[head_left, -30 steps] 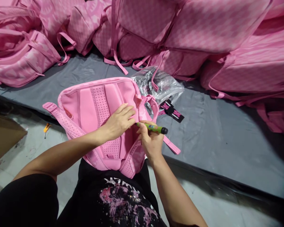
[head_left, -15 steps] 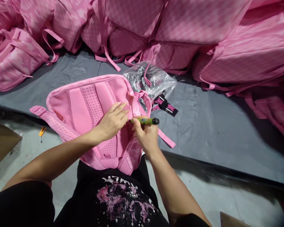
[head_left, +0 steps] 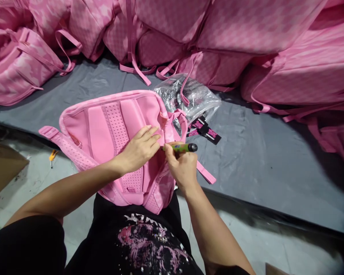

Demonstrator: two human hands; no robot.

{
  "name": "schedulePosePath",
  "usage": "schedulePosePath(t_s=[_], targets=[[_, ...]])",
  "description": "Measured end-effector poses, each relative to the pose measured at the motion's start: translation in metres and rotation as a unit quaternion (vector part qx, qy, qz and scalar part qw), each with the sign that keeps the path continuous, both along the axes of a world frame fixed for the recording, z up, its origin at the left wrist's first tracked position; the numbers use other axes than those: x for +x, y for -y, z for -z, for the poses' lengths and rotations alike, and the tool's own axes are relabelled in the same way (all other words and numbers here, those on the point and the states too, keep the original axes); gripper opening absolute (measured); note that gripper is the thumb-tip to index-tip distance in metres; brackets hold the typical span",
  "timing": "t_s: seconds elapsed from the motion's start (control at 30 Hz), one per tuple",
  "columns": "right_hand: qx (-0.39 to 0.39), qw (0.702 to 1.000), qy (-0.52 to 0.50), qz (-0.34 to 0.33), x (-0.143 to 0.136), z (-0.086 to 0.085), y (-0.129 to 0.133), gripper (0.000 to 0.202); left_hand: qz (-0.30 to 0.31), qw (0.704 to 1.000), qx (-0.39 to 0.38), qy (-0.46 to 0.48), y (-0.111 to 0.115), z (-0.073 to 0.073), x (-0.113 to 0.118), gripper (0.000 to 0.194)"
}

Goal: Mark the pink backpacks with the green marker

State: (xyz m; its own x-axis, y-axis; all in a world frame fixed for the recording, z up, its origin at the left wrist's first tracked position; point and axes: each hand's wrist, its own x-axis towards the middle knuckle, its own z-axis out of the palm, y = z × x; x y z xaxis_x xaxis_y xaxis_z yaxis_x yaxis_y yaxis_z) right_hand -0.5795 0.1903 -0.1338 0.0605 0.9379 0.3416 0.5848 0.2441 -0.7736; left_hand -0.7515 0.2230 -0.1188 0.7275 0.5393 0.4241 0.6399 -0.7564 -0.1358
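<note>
A pink backpack (head_left: 96, 126) lies with its padded back panel facing up, partly on the grey-covered table and partly over its edge against my body. My left hand (head_left: 141, 149) rests on that panel, fingers stretched out and pressing the fabric. Beside it, my right hand (head_left: 183, 164) grips a green marker (head_left: 182, 148) with a black end. The marker's other end points left, toward my left fingertips at the backpack's side seam; its tip is hidden. A perforated shoulder strap (head_left: 71, 151) hangs off the left side.
A clear plastic bag (head_left: 197, 97) and black cards with pink bear-shaped pieces (head_left: 208, 131) lie right of the backpack on the grey table cover (head_left: 263, 164). Pink bags (head_left: 246, 26) pile up along the back. An orange-handled tool (head_left: 53, 154) is below the table edge.
The view has shifted slightly, so the table things sit a little farther right. Both hands stay at the same seam, the marker still in my right hand.
</note>
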Motion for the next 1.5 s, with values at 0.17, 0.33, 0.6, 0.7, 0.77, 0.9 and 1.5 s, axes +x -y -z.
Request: schedulePosePath(t_s=[0.17, 0.33, 0.6, 0.7, 0.77, 0.9, 1.5], targets=[[0.004, 1.000, -0.027, 0.004, 0.000, 0.003, 0.000, 0.027, 0.002, 1.000, 0.015, -0.002, 0.001, -0.002, 0.001, 0.019], [-0.022, 0.998, -0.031, 0.047, 0.002, 0.009, 0.004, 0.027, 0.013, 1.000, 0.004, 0.000, -0.001, 0.000, 0.000, 0.016], [-0.052, 0.992, -0.101, 0.054, -0.001, 0.010, 0.019, 0.026, 0.020, 1.000, 0.014, -0.003, 0.006, 0.000, -0.005, 0.013], [-0.066, 0.990, -0.120, 0.014, -0.003, 0.009, 0.022, 0.028, 0.013, 1.000, 0.024, -0.007, 0.012, -0.003, -0.009, 0.011], [-0.062, 0.997, -0.051, 0.018, 0.000, 0.008, 0.025, 0.029, 0.013, 1.000, 0.022, -0.017, 0.013, -0.007, -0.011, 0.009], [-0.043, 0.998, -0.044, 0.021, 0.009, 0.002, 0.039, 0.029, 0.007, 0.996, -0.025, -0.089, 0.013, -0.028, -0.009, 0.020], [0.356, 0.849, 0.381, -0.083, 0.080, -0.053, 0.110, 0.063, -0.104, 0.971, -0.177, 0.121, 0.097, -0.108, 0.026, 0.048]])
